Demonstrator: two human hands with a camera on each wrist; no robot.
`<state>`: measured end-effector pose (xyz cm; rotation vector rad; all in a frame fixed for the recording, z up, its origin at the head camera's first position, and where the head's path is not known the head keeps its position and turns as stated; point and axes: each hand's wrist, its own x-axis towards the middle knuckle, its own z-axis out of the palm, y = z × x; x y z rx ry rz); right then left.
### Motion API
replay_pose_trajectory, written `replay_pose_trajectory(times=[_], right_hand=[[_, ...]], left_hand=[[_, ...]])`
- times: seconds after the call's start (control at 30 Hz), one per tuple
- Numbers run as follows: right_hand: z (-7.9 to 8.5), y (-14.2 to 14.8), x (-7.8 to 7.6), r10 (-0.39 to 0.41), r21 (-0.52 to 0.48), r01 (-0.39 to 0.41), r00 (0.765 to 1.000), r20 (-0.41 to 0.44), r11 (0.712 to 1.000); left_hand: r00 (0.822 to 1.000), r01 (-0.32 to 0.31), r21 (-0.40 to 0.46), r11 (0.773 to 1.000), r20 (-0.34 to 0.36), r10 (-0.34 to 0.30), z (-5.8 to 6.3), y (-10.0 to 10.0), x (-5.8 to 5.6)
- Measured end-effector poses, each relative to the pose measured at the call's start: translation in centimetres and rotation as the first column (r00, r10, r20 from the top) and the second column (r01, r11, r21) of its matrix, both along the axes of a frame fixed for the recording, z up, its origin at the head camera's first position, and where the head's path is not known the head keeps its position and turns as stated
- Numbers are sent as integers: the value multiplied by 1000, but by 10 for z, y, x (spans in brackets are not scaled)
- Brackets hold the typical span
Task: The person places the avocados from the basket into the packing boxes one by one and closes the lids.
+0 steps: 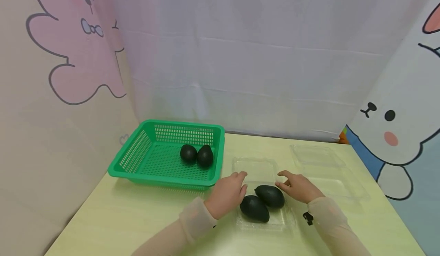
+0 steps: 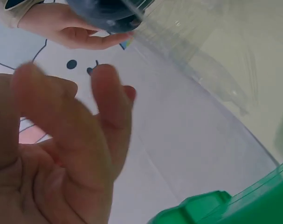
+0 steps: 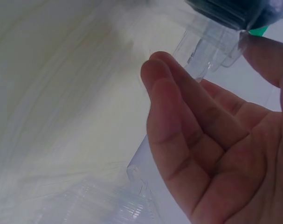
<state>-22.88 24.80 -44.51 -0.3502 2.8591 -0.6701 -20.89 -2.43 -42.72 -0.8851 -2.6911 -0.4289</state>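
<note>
Two dark avocados lie side by side, one [image 1: 254, 209] nearer the front left and one [image 1: 270, 196] behind it. They sit in the base of a clear plastic clamshell box [image 1: 288, 219], whose lid [image 1: 255, 170] is folded back flat behind. My left hand [image 1: 228, 195] hovers at the box's left side, fingers loosely bent and holding nothing. On the other side is my right hand [image 1: 298, 187], its fingertips close to the rear avocado. In the right wrist view, its thumb [image 3: 267, 58] is right at the box's edge and its fingers are loosely bent.
A green plastic basket [image 1: 165, 181] stands at the left rear, with two more dark avocados [image 1: 196, 156] inside on its right. Another clear clamshell box [image 1: 330, 179] lies spread out at the right. A white curtain [image 1: 240, 76] hangs behind the table.
</note>
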Motion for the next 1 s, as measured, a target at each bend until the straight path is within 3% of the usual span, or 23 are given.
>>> replay_pose_trajectory(times=[0.23, 0.47, 0.53, 0.77, 1.0], right_hand=[[-4, 0, -1, 2, -26, -2, 1000, 10, 1000], [-7, -1, -3, -1, -78, 2, 1000, 11, 997], [-6, -1, -4, -9, -89, 11, 1000, 21, 996], [-7, 0, -2, -16, -67, 18, 1000, 26, 998], [-6, -1, -1, -19, -66, 17, 999, -35, 998]], left_hand=[[983, -136, -30, 990, 118, 139, -20, 8, 0], [966, -248, 26, 968, 74, 246, -41, 16, -6], [959, -273, 52, 961, 90, 267, -44, 17, -9], [959, -260, 79, 962, 139, 247, -52, 14, -17], [939, -260, 161, 952, 272, 210, -53, 11, -21]])
